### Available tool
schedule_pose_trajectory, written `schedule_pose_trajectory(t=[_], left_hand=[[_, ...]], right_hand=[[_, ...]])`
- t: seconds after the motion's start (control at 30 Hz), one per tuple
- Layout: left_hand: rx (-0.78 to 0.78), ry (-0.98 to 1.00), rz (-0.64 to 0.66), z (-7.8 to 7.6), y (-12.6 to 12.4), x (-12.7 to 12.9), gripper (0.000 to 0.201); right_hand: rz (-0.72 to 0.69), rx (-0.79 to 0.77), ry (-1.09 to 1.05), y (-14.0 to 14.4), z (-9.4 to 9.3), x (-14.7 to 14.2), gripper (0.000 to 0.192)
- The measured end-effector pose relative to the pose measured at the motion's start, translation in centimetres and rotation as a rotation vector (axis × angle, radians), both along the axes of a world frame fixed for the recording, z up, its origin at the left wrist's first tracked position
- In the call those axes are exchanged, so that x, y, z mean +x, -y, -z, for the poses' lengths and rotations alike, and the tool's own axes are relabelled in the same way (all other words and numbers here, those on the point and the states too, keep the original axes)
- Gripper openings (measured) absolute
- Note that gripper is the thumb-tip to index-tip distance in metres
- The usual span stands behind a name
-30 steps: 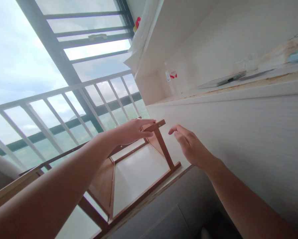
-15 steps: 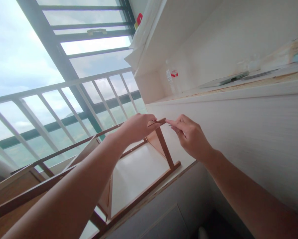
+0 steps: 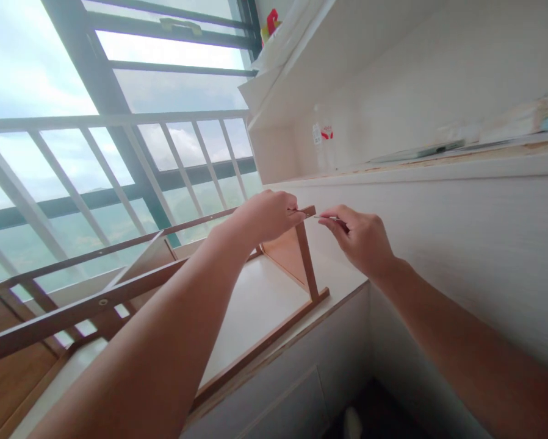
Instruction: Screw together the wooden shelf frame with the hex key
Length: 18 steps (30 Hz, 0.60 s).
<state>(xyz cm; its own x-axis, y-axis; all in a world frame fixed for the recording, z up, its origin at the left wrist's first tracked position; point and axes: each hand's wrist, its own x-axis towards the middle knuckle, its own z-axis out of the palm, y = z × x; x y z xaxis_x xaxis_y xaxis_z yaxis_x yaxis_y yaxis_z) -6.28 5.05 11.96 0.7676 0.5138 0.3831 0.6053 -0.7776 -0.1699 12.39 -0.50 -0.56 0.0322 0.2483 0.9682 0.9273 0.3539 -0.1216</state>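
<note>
A brown wooden shelf rack (image 3: pixel 304 259) lies on its side on a pale ledge, its light panels set between dark rails. My left hand (image 3: pixel 271 213) is closed around the end of its upper rail (image 3: pixel 311 211), where a small round hole or screw head shows. Just right of that end, my right hand (image 3: pixel 359 235) pinches a thin metal tool (image 3: pixel 322 217) between thumb and fingers. The tool's tip points at the rail end; whether it touches cannot be made out. Most of the tool is hidden by the fingers.
Behind the rack stand a white railing (image 3: pixel 173 143) and a window. On the wall shelf (image 3: pixel 415 167) at right are a clear plastic bottle (image 3: pixel 322 137) and a flat device (image 3: pixel 420 150). A drawer front (image 3: pixel 292 402) sits below the ledge.
My right index finger, stretched to the rail end before, has drawn back, and the fingers now pinch the metal tool level with that end. My left hand keeps its hold. The view has tilted.
</note>
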Motion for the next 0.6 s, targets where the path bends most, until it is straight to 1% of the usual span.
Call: schedule_pose_trajectory(t=[0.1,0.2,0.3,0.43,0.5,0.6], left_hand=[[0.064,-0.048,0.01,0.0,-0.1,0.2,0.041],[0.102,-0.065,0.027,-0.1,0.0,0.2,0.044],[0.099,-0.045,0.052,0.0,-0.1,0.2,0.045],[0.077,0.033,0.056,0.2,-0.7,0.2,0.039],[0.071,0.071,0.058,0.4,-1.0,0.2,0.037],[0.072,0.074,0.058,0.5,-1.2,0.2,0.037]], right_hand=[[0.084,-0.001,0.035,0.0,-0.2,0.1,0.039],[0.121,-0.014,0.093,0.0,-0.6,0.2,0.04],[0.159,-0.033,0.141,-0.1,-0.9,0.1,0.042],[0.219,-0.017,0.167,-0.1,-1.1,0.0,0.045],[0.225,-0.012,0.188,-0.1,-1.2,0.0,0.046],[0.232,-0.002,0.237,0.0,-1.4,0.0,0.045]])
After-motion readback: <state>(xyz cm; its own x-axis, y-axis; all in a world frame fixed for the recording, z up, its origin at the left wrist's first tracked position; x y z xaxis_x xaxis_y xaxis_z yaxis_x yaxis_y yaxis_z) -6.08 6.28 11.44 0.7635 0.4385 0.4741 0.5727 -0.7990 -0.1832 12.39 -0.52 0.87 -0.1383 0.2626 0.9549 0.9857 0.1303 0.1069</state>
